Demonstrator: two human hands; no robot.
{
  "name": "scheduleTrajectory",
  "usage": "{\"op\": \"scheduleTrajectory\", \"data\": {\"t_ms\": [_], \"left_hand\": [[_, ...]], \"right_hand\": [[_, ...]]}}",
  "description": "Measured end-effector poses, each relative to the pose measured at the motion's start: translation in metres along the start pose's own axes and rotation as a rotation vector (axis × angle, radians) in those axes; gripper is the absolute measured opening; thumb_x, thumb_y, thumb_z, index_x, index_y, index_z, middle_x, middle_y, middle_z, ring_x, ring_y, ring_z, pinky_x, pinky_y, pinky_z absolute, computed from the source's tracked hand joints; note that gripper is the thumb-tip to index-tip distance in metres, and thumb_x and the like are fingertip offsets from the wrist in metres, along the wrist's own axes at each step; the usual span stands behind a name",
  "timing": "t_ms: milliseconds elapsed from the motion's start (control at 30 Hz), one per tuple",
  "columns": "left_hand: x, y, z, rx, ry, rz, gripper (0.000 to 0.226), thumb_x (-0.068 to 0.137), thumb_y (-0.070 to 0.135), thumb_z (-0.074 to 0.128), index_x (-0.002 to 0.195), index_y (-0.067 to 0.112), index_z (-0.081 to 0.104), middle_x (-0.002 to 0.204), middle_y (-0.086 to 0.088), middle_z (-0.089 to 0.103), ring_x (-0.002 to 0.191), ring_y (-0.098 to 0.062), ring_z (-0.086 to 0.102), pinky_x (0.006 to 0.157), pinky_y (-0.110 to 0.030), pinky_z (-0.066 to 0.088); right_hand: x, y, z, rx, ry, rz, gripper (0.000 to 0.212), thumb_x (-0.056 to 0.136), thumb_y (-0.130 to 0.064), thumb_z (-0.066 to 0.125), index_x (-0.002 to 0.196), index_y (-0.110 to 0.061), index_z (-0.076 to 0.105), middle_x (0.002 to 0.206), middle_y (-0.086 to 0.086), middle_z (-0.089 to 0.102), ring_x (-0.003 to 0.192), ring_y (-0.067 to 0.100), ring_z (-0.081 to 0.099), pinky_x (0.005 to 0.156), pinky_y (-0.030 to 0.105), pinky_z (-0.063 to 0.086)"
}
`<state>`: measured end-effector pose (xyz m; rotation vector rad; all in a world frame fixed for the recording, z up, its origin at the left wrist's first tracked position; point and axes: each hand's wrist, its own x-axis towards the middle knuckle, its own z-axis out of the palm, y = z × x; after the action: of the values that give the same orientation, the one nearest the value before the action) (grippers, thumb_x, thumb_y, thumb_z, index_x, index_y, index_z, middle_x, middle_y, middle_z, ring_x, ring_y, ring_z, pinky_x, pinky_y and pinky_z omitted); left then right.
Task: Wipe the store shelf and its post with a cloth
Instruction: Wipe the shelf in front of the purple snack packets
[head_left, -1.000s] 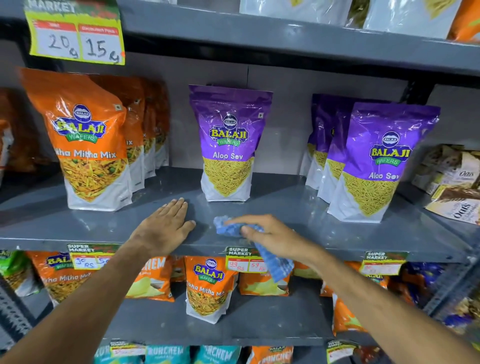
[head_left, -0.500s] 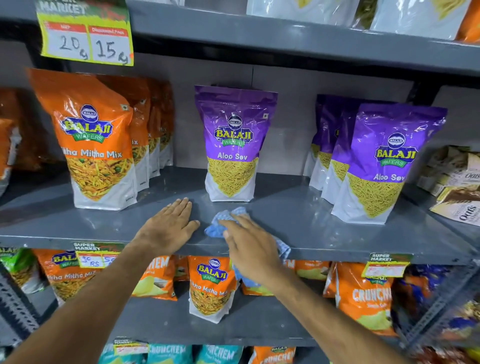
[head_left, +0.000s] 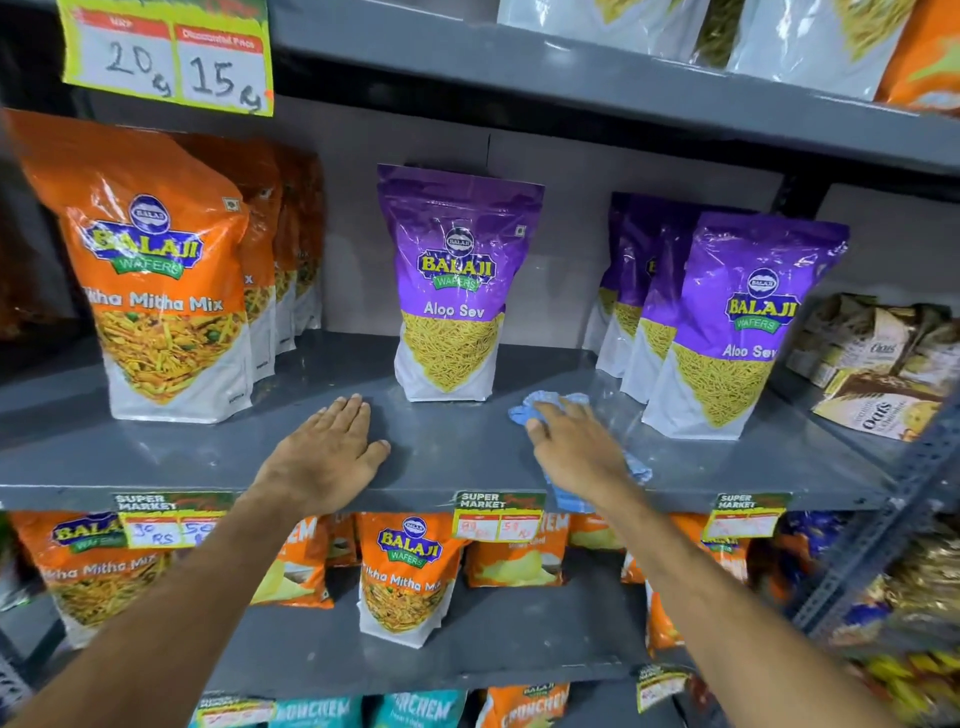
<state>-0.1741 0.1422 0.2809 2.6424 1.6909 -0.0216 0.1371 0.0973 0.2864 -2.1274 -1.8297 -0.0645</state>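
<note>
I am pressing the cloth (head_left: 523, 413) onto the shelf (head_left: 457, 452) right of the Aloo Sev pouch (head_left: 454, 286), right hand (head_left: 576, 447) and left hand (head_left: 327, 457) both flat-fingered; post (head_left: 883, 530) apparently not yet wiped.

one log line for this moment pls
step: shelf wipe | right hand: presses cloth on shelf | left hand: flat on shelf front

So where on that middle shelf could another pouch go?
A bare patch of the shelf lies between the orange pouch and the single Aloo Sev pouch, behind the left hand. The gap right of that pouch is taken by the right hand pressing the cloth. Purple pouches and oats packs crowd the right end.
</note>
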Motion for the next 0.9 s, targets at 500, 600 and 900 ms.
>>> {"op": "scheduleTrajectory", "data": {"t_ms": [500,600,900], "left_hand": [[-0.032,0.018,0.018,-0.248,0.251,0.12,0.081,0.099,0.057,0.006,0.165,0.012,0.019,0.174,-0.001,0.017,0.162,-0.012,0.013,0.126,-0.019,-0.003],[-0.033,0.052,0.012,-0.223,0.224,0.194,0.096,0.087,0.066,-0.001,0.165,0.015,0.017,0.174,0.003,0.014,0.162,-0.008,0.01,0.127,-0.018,-0.005],[0.027,0.222,-0.015,-0.194,0.194,0.309,0.094,0.09,0.063,-0.005,0.166,0.01,0.012,0.176,-0.006,0.006,0.164,-0.016,0.005,0.131,-0.026,-0.002]], "right_hand": [[-0.087,-0.042,-0.011,0.288,-0.051,-0.604,0.032,0.096,-0.046,0.059,0.127,-0.05,0.061,0.142,-0.02,0.058,0.136,-0.003,0.048,0.095,0.013,0.037],[-0.09,0.013,-0.032,0.274,-0.016,-0.453,0.031,0.098,-0.041,0.058,0.128,-0.046,0.065,0.136,-0.017,0.064,0.13,0.0,0.055,0.104,0.016,0.043],[-0.099,0.158,-0.063,0.089,0.121,-0.131,0.034,0.102,-0.044,0.051,0.135,-0.042,0.061,0.141,-0.016,0.062,0.132,0.011,0.056,0.106,0.033,0.046]]}}
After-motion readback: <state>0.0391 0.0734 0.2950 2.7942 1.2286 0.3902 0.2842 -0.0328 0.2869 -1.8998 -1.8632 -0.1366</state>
